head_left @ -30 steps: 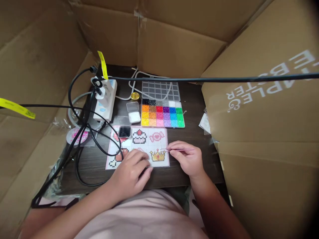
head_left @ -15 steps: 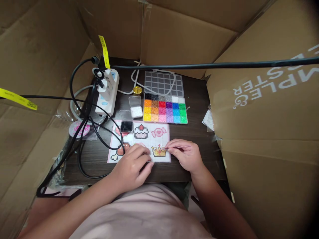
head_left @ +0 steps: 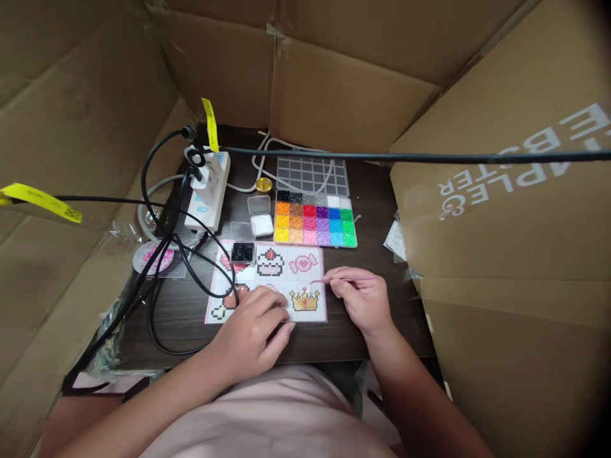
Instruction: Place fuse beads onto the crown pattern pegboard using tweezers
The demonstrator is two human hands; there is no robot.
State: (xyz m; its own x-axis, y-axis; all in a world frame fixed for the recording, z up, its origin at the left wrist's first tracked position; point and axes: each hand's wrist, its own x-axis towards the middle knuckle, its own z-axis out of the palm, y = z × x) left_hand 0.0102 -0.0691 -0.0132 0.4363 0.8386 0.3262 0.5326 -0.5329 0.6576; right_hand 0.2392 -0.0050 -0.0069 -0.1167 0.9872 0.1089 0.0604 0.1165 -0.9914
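Observation:
My right hand [head_left: 365,299] pinches slim pink tweezers [head_left: 351,278], held nearly level. Their tips point left, just above the yellow crown picture [head_left: 305,300] on the pattern sheet [head_left: 311,252]. My left hand [head_left: 260,327] rests on the lower middle of the sheet, fingers bent and thumb apart, left of the crown. It covers part of a pink picture. Other pictures on the sheet include a cupcake [head_left: 270,262] and a wrapped candy [head_left: 303,263]. Whether the tweezers grip a bead is too small to tell.
Behind the sheet stands a sectioned bead box [head_left: 315,219], its lid [head_left: 312,175] folded back. Small boxes hold white beads [head_left: 261,225] and black beads [head_left: 242,252]. Black cables [head_left: 165,245] loop over the sheet's left side from a power strip [head_left: 207,197]. Cardboard walls [head_left: 334,95] surround the table.
The camera view has tipped, so everything sits lower in the picture. The tweezer tips have shifted up from the crown picture's right side. My left hand has stayed on the sheet.

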